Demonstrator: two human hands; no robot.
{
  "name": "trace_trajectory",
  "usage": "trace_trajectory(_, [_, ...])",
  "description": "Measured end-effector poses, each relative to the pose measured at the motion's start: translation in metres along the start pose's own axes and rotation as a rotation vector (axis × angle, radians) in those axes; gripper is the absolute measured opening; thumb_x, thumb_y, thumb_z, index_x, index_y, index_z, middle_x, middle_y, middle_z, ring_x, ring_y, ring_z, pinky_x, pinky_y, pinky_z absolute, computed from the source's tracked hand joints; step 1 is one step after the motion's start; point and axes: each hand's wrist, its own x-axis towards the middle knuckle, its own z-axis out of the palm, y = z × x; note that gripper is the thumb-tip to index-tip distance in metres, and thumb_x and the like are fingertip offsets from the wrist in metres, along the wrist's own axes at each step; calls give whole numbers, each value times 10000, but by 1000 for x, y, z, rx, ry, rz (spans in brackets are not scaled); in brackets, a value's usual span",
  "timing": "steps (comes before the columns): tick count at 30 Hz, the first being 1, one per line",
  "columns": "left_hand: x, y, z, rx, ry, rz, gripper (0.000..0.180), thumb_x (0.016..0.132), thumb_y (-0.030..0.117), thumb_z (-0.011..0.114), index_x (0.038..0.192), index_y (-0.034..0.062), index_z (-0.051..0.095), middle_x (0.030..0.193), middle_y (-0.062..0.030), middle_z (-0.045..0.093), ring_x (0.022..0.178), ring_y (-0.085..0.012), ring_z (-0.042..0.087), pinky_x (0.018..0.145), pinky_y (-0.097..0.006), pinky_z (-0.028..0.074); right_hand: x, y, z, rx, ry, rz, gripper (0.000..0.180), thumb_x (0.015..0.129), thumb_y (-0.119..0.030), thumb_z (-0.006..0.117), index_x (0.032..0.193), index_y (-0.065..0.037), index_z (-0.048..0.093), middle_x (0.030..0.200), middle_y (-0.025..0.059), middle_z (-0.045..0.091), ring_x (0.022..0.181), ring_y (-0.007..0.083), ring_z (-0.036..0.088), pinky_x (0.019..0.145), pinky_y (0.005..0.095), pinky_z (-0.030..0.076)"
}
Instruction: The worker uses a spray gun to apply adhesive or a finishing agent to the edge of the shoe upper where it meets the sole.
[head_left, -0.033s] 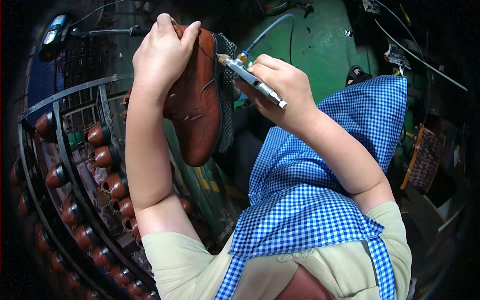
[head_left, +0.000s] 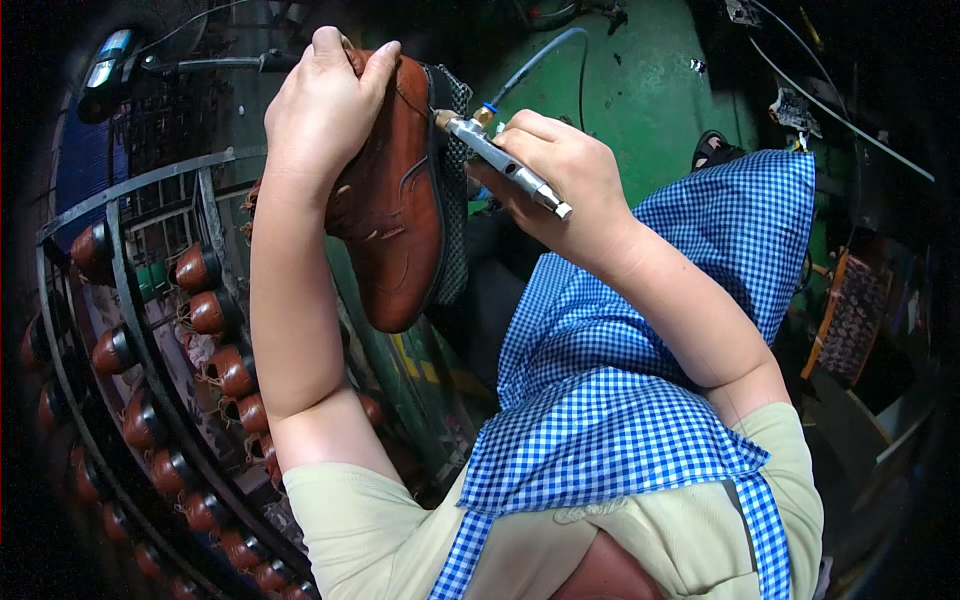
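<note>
1. The left hand [head_left: 325, 110] is closed firmly over the heel end of a brown leather shoe [head_left: 395, 200], fingers curled across the top. It holds the shoe raised at about 11 o'clock in the view, toe pointing down toward 6 o'clock, apparently so the sole edge faces the tool.

2. The right hand [head_left: 555, 175] is wrapped tight around a slim metal air tool [head_left: 500, 160], with the tool lying diagonally across the palm. Its front end meets the shoe's sole side at about 12 o'clock, while its blunt rear end sticks out toward 3 o'clock. The grip looks pen-like, which would suit fine control along the edge.

3. A grey hose [head_left: 540, 55] runs from the tool's front end up toward 12 o'clock, clear of both arms.

4. A dark patterned sole [head_left: 455, 200] shows along the shoe's right side, next to the tool.

5. A blue checked apron [head_left: 640, 380] covers the person's lap from 3 to 6 o'clock, lying under the working hands.

6. From 7 to 10 o'clock a curved metal rack [head_left: 120, 300] holds rows of similar brown shoes [head_left: 215, 310], within reach of the left arm.

7. The floor [head_left: 650, 90] at 1 o'clock is green and scuffed; the surroundings are dim and cluttered.
</note>
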Motion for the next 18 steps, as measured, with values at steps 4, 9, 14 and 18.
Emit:
trace_trajectory(4, [4,-6,1,-25,-33,-24,572,990,580,595,1081,15,605,1081,-250,732,1073,-446,701,923,-522,550,-5,-3,3,-17,-22,3,153,863,-163,809,911,-73,695,856,76,655,749,268,680,633,373,562])
trace_trajectory(9, [6,-10,3,-49,-39,-45,603,977,596,604,1084,3,617,1076,-269,737,1087,-455,698,925,-517,548,-11,-6,5,-37,-53,-16,152,864,-179,809,913,-84,701,862,69,658,763,266,688,637,364,572])
trace_trajectory(14, [7,-13,4,-66,-39,-62,623,972,606,611,1094,-5,623,1082,-286,730,1092,-464,693,934,-507,540,-15,-8,5,-43,-84,-15,154,855,-173,808,915,-80,701,872,70,662,781,262,691,645,365,575])
trace_trajectory(18, [10,-20,6,-45,-62,-67,651,981,625,602,1109,-12,611,1095,-295,722,1104,-448,697,952,-471,532,-20,-11,6,-7,-110,-14,140,844,-171,734,891,-72,647,889,86,614,835,291,672,689,399,573])
